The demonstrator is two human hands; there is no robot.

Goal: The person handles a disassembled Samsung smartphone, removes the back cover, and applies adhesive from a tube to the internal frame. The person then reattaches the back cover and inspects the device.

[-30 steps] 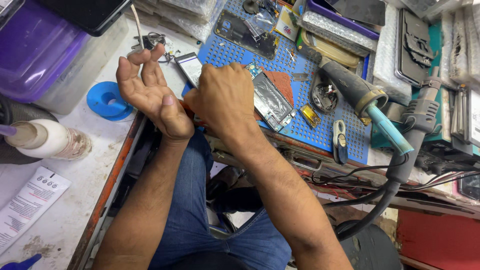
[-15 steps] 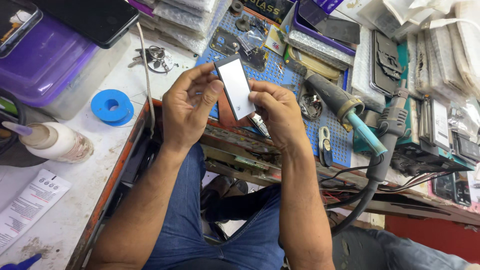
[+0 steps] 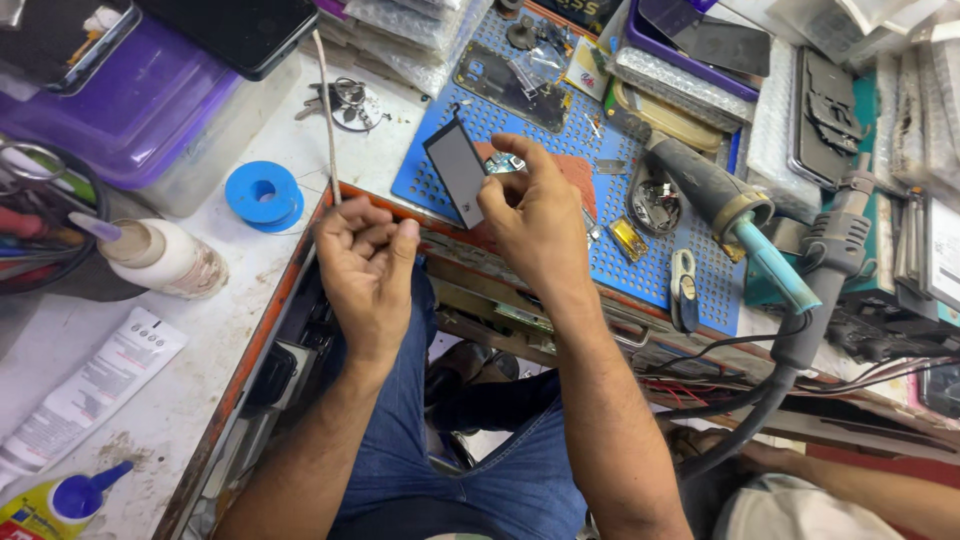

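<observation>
Head view: right hand [image 3: 535,215] pinching panel [image 3: 457,168] by lower corner, long axis tilted up-left; left hand [image 3: 365,265] loosely curled, empty, below-left of panel.

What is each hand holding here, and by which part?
The right hand pinches a flat grey rectangular panel at its lower corner. The left hand is curled; nothing visible in it.
</observation>
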